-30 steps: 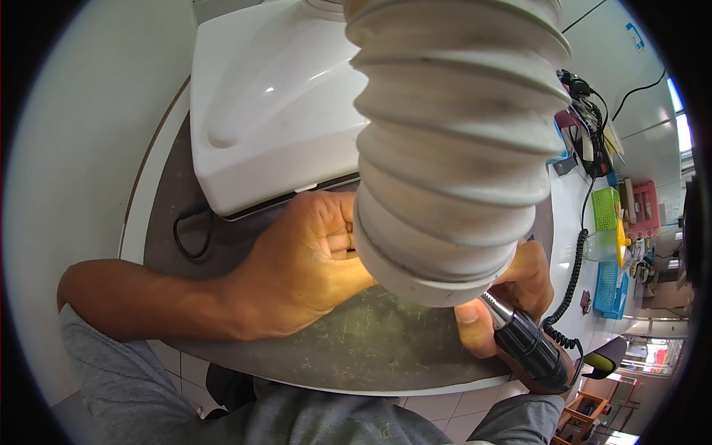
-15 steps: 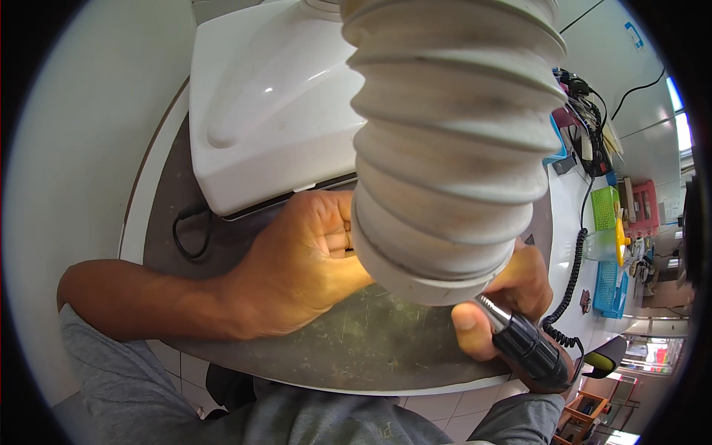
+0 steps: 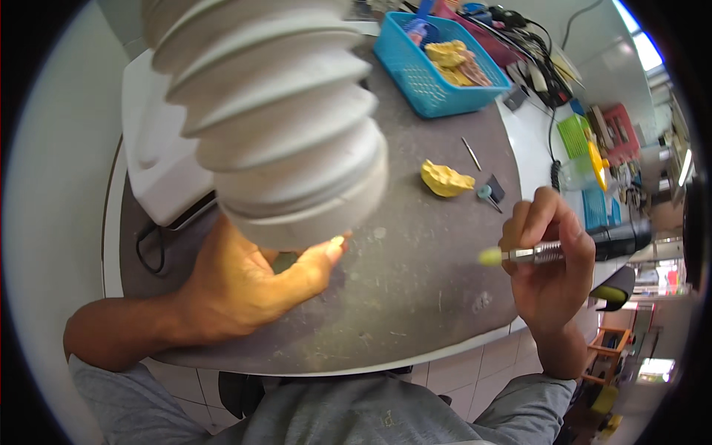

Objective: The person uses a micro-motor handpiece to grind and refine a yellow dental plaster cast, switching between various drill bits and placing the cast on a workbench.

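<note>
My right hand (image 3: pixel 549 271) grips a rotary handpiece (image 3: pixel 619 239) with a black body and metal nose, at the right side of the bench. Its yellow-green tip (image 3: pixel 489 256) points left and is clear of my other hand. My left hand (image 3: pixel 237 285) is bent round under the mouth of a ribbed white hose (image 3: pixel 289 141), its thumb reaching right. What the left fingers hold, if anything, is mostly hidden by the hose. Farther off lie a yellow dental cast (image 3: pixel 446 180), a small bit with a blue-green head (image 3: pixel 485 193) and a thin metal rod (image 3: pixel 472 153).
A white machine (image 3: pixel 159 126) stands at the left. A blue basket (image 3: pixel 437 102) at the back holds yellow casts. Along the right are tangled cables (image 3: pixel 545 63), a green basket (image 3: pixel 573 136) and a clear jar (image 3: pixel 577 176) with a yellow lid.
My right hand with the handpiece has moved right, away from the left hand and out from beneath the hose. The view has shifted, showing the basket and the cast on the bench.
</note>
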Tool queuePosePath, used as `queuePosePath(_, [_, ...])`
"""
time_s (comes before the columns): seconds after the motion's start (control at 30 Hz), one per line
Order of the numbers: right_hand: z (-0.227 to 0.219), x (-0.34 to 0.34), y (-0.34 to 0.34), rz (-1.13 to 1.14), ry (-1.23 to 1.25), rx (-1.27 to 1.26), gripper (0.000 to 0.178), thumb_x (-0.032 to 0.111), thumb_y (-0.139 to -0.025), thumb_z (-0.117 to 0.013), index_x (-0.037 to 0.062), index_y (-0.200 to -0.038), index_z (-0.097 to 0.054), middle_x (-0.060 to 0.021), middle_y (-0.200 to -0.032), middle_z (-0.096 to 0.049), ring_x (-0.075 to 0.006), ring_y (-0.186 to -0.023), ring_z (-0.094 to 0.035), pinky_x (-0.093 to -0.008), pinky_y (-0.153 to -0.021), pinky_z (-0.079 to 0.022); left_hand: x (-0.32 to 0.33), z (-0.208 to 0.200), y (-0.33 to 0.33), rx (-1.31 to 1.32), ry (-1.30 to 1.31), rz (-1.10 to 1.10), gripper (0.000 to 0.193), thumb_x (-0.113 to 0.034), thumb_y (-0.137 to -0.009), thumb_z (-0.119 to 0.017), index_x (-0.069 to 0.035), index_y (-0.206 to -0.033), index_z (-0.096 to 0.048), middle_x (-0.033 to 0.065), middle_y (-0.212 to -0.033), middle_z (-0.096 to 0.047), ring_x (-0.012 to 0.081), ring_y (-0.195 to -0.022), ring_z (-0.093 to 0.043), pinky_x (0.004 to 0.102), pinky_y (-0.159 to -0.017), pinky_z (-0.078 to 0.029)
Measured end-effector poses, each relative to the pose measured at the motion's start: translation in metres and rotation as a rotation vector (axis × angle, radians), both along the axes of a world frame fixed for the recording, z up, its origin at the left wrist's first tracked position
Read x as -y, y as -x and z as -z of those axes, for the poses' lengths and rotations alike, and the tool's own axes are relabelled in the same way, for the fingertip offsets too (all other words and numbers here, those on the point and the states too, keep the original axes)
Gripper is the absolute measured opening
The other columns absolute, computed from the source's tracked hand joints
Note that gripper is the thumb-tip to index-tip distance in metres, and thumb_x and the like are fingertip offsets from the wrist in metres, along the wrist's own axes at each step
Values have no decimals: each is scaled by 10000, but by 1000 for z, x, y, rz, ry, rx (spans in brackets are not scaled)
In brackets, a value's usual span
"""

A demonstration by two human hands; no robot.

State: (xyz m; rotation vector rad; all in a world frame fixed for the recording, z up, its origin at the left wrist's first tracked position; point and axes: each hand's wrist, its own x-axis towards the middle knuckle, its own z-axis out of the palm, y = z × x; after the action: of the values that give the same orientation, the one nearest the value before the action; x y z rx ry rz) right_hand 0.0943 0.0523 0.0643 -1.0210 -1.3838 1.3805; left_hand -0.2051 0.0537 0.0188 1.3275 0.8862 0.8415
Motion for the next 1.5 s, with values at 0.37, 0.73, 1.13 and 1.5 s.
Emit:
queuePosePath(0.37, [-12,87,-52,342,219,169,226,115,-903,-619,29,-1066,-488,41,-692,-467,-37,-513,-397,-210,-477,-292,-1,-15,-4,-431,-538,96,97,20,-909,-705,21,-996,-749,77,-950,-658,98,-795,-583,240,-700,-477])
queuePosePath(0.73, [3,113,-76,233,145,235,494,150,-999,-608,45,-1458,-460,-57,-844,-598,-39,-473,-455,-197,-429,-373,-37,7,-26,-586,-875,-70,364,-75,-924,-750,-47,-1281,-686,63,-945,-630,120,-760,-568,260,-653,-468])
queuePosePath(1.13, [16,127,-110,-156,-190,-146,459,142,-933,-766,-42,-1238,-475,-358,-987,-697,-270,-599,-744,-253,-471,-553,27,2,-61,-382,-1235,245,162,-177,-929,-732,-31,-883,-677,58,-706,-614,199,-588,-614,332,-503,-509])
queuePosePath(1.5, [-34,70,-66,85,-391,565,671,581,-957,-614,-59,-1140,-693,-117,-942,-672,-198,-872,-608,-423,-1026,-435,34,-20,-152,11,-141,832,579,-207,-1038,-560,33,-1507,-321,263,-1308,-570,432,-1200,-576,471,-986,-480])
